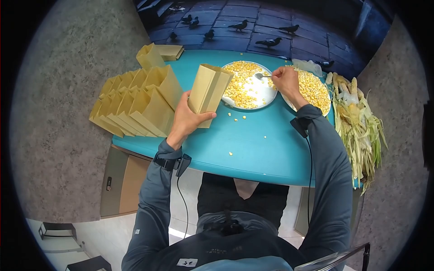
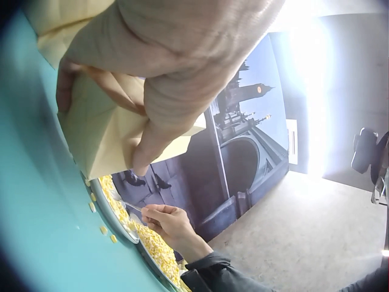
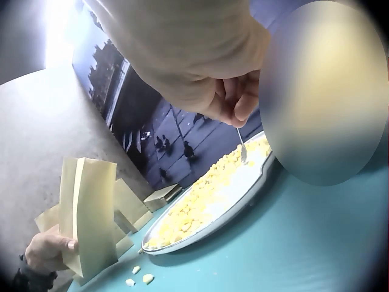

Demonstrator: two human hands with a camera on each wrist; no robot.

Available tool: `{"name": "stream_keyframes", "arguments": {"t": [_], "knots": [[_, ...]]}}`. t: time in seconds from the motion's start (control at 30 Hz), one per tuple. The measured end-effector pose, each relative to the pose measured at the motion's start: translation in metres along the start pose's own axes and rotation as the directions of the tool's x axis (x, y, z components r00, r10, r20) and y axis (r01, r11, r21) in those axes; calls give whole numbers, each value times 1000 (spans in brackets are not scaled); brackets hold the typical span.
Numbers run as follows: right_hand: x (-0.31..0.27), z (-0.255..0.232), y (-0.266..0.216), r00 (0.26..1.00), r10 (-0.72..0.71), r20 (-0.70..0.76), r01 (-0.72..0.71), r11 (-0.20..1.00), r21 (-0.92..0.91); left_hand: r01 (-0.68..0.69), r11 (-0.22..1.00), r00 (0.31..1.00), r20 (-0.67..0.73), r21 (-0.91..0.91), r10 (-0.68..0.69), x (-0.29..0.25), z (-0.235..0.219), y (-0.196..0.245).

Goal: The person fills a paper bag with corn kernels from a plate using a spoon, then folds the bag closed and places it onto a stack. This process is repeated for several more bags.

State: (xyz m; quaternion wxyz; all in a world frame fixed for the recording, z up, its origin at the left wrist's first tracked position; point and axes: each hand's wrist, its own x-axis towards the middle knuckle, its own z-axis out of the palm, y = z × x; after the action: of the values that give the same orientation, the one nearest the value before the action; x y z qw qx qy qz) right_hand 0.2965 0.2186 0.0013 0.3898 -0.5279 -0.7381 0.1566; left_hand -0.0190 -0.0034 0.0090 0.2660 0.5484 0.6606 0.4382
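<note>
My left hand [image 1: 185, 119] grips an upright brown paper bag [image 1: 208, 92], thumb across its near side and fingers behind. Beside it lies a round white plate [image 1: 267, 92], partly covered with yellow corn kernels [image 1: 239, 72]. Above the plate's right side my right hand [image 1: 286, 82] pinches the handle of a small metal spoon [image 1: 259, 76]. In the right wrist view the bowl of the spoon [image 3: 244, 156] points down among the kernels. The left wrist view shows my left hand [image 2: 176, 67] spanning the bag [image 2: 100, 131], thumb and fingers on opposite sides.
Several open paper bags [image 1: 135, 106] stand in rows at the left. Flat folded bags [image 1: 171, 52] lie behind them. A second plate heaped with kernels [image 1: 314, 90] sits under my right wrist, with corn husks [image 1: 357, 135] at the right edge. Loose kernels [image 1: 244, 117] dot the teal table [image 1: 217, 156].
</note>
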Motion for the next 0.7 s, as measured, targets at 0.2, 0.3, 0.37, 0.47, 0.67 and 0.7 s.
{"name": "stream_keyframes", "arguments": {"t": [0.2,0.3,0.37,0.47,0.67,0.7], "knots": [[11,37,-4,975,129,182,-167,963,211,-44,999,999,-15,0,44,-3,-10,-14],[4,39,-11,945,153,291,-234,934,270,-29,999,1000,-13,-14,28,-4,-15,-17],[-1,34,-16,925,162,343,-264,924,278,-9,999,1000,6,-33,9,-4,-17,-18],[-8,29,-17,882,188,432,-361,860,361,-48,999,999,-1,-8,48,-4,-14,-12],[-8,13,-27,748,363,556,-659,510,553,-68,998,997,25,0,68,4,-2,-8],[-8,6,-31,765,366,530,-641,518,567,-67,998,997,26,12,66,6,0,-9]]}}
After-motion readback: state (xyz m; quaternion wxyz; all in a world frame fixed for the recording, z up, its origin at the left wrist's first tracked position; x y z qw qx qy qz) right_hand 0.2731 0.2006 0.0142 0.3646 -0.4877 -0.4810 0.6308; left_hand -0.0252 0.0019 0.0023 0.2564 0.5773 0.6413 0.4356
